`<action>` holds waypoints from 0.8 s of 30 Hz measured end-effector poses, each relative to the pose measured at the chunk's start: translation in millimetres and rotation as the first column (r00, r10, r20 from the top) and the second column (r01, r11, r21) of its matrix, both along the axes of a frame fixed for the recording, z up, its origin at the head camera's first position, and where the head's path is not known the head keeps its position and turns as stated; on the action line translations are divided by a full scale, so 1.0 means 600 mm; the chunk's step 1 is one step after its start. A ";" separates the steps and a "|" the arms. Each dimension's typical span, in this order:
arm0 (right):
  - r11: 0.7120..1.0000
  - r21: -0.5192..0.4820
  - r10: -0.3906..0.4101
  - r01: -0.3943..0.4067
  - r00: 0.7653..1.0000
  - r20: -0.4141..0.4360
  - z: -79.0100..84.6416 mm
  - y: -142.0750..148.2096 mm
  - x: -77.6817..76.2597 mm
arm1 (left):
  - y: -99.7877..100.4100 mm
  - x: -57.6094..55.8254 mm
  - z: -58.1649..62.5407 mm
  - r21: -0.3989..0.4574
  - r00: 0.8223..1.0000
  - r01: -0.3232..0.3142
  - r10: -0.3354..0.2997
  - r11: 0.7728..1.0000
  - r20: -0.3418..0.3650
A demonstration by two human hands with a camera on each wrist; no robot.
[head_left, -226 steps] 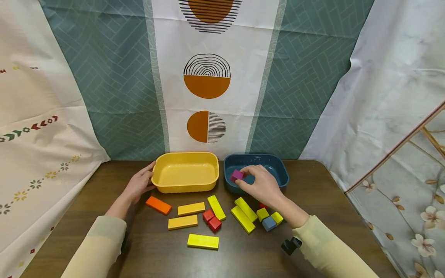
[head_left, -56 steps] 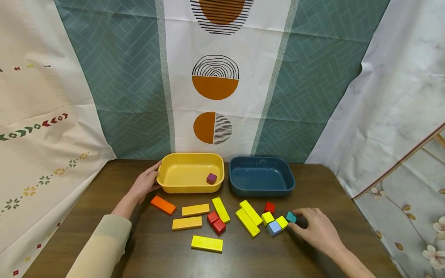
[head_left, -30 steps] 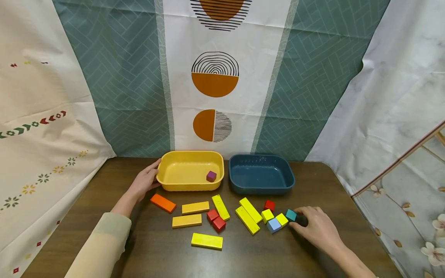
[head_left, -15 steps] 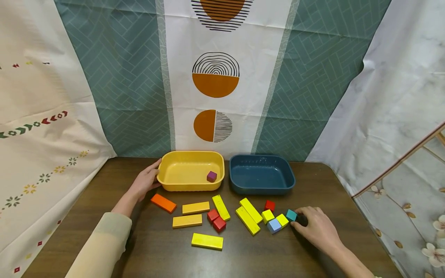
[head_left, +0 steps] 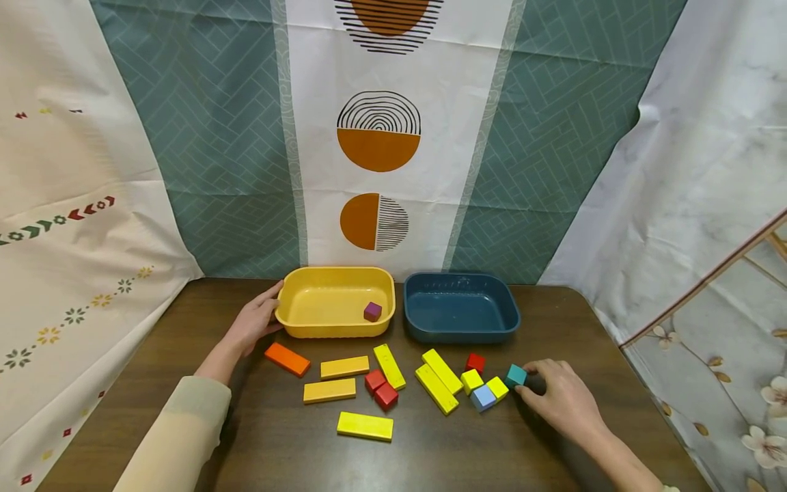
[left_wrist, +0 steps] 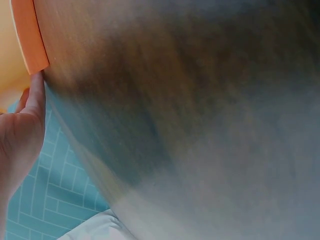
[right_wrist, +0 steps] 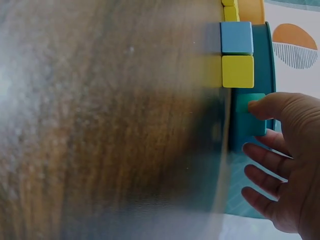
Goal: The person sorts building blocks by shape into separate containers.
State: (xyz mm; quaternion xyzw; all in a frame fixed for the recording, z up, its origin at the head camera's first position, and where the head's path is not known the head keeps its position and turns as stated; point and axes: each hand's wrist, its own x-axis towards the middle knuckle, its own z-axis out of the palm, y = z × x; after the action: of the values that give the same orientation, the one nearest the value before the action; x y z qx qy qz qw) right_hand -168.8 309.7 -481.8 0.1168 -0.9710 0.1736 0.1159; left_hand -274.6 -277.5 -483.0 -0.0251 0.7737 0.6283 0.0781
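My right hand [head_left: 567, 403] pinches a teal cube [head_left: 516, 376] between thumb and index finger. In the right wrist view the thumb lies on that teal cube [right_wrist: 251, 114], and the other fingers are spread apart below. Next to the cube are a yellow cube [head_left: 496, 388] and a light blue cube [head_left: 483, 398]. My left hand [head_left: 254, 324] rests with fairly straight fingers against the left side of the yellow bin [head_left: 335, 331]. A purple cube [head_left: 372, 311] lies inside that bin. In the left wrist view, an orange block [left_wrist: 31, 40] appears above the left fingertips.
A dark blue bin [head_left: 461, 337] stands right of the yellow one. In front lie several yellow blocks [head_left: 365, 426], orange-yellow blocks [head_left: 329, 391], two touching red cubes [head_left: 386, 395], another red cube [head_left: 475, 363] and another yellow cube [head_left: 471, 381]. Curtains hang behind the wooden table [head_left: 277, 444].
The purple cube, earlier in my right hand above the blue bin, is now in the yellow bin. My right hand moved to the teal cube, which has just shifted slightly away from the yellow cube.
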 end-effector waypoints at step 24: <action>0.988 -0.153 0.020 -0.036 0.995 -0.099 0.075 -0.020 -0.035 | -0.003 0.000 -0.004 0.004 1.000 -0.003 0.003 1.000 -0.014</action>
State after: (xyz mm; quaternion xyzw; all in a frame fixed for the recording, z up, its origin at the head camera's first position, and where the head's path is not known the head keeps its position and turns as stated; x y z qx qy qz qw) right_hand -189.6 297.4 -436.5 0.1294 -0.9461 0.2438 0.1694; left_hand -274.6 -279.1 -485.3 -0.0217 0.7728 0.6301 0.0720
